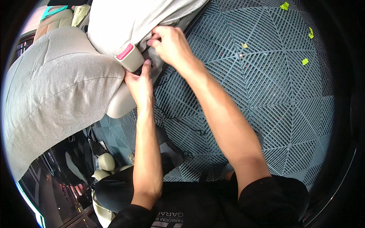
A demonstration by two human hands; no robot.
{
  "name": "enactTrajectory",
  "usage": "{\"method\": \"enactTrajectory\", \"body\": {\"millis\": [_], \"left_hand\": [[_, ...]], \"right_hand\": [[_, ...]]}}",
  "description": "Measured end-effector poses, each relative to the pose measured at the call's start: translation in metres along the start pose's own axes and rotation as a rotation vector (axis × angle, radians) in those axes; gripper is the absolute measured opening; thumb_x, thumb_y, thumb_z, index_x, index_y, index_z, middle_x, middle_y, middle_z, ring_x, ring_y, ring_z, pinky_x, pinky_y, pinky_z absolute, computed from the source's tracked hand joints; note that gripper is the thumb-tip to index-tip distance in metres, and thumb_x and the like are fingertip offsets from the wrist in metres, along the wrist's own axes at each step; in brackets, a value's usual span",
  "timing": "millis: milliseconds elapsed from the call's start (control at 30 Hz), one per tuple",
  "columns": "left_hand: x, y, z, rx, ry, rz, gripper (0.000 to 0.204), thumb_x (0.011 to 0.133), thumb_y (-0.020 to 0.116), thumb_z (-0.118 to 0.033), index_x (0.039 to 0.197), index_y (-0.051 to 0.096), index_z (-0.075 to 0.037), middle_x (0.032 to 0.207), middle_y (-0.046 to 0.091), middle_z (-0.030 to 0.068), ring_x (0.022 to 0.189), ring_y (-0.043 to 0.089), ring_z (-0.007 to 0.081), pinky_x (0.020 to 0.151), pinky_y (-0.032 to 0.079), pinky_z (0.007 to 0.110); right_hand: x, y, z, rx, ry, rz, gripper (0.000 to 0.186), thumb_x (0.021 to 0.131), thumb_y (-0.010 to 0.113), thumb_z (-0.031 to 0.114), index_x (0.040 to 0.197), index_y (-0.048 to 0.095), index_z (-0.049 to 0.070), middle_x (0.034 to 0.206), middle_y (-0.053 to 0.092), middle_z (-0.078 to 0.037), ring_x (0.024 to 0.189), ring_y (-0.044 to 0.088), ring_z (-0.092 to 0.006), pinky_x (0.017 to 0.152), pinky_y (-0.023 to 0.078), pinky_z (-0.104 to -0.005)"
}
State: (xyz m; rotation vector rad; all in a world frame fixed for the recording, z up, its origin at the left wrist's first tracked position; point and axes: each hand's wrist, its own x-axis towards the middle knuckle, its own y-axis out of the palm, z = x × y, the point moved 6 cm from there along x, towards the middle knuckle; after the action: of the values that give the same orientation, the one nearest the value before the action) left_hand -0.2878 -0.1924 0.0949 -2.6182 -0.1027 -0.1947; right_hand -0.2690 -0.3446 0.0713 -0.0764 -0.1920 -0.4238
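Note:
A beige seat belt buckle (130, 57) with a red release button stands at the side of a car seat, where the light grey fabric cushion (114, 22) meets the backrest (68, 81). My left hand (140, 85) closes around the buckle's lower end, its thumb along the near side; the other fingertips are hidden behind the buckle and seat. Just beyond it, my right hand (169, 43) pinches the loose edge of the cushion's fabric cover (145, 38) between thumb and curled fingers. Dark seat parts show in the gap between both hands.
Grey-blue slatted floor tiles (266, 76) spread to the right, with yellow-green scraps (305, 61) lying on them. A rounded beige plastic trim (121, 102) sits below the backrest. A black shoe (171, 152) is under my arms. Beige knobs (106, 162) and dark seat hardware lie lower left.

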Motion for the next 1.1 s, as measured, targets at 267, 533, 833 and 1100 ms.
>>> {"method": "enactTrajectory", "body": {"millis": [267,533,833,1100], "left_hand": [[0.001,0.001,0.009,-0.112,-0.074,0.036,0.041,0.082,0.068,-0.007,0.117,0.051,0.003,0.104,0.061,0.0097,0.092,0.059,0.0155,0.088,0.045,0.029],[0.000,-0.001,0.010,-0.170,-0.037,0.019,0.040,0.082,0.064,-0.004,0.119,0.050,0.004,0.105,0.061,0.0096,0.098,0.057,0.0164,0.093,0.042,0.031],[-0.024,-0.006,0.003,0.057,0.097,-0.147,0.054,0.081,0.052,0.004,0.133,0.036,0.008,0.127,0.045,0.0204,0.119,0.047,0.0266,0.106,0.034,0.036],[-0.090,0.040,-0.005,0.315,0.201,0.114,0.052,0.079,0.057,0.003,0.128,0.043,0.002,0.129,0.047,0.0172,0.099,0.056,0.0211,0.088,0.047,0.034]], "right_hand": [[-0.008,0.002,-0.015,-0.092,0.065,-0.052,0.022,0.077,0.071,0.018,0.080,0.066,-0.003,0.071,0.065,-0.020,0.066,0.066,-0.0336,0.062,0.052,-0.0383],[-0.011,0.005,-0.025,-0.167,0.186,0.071,0.029,0.078,0.070,0.025,0.079,0.069,-0.003,0.065,0.063,-0.022,0.063,0.065,-0.0348,0.060,0.051,-0.0396],[-0.011,0.016,-0.019,-0.315,0.145,-0.068,0.026,0.076,0.073,0.027,0.069,0.069,0.002,0.061,0.063,-0.019,0.060,0.065,-0.0358,0.060,0.052,-0.0423],[0.013,0.005,-0.024,-0.340,0.021,0.200,0.028,0.074,0.073,0.030,0.075,0.070,0.002,0.063,0.064,-0.017,0.063,0.065,-0.0339,0.065,0.052,-0.0418]]}}
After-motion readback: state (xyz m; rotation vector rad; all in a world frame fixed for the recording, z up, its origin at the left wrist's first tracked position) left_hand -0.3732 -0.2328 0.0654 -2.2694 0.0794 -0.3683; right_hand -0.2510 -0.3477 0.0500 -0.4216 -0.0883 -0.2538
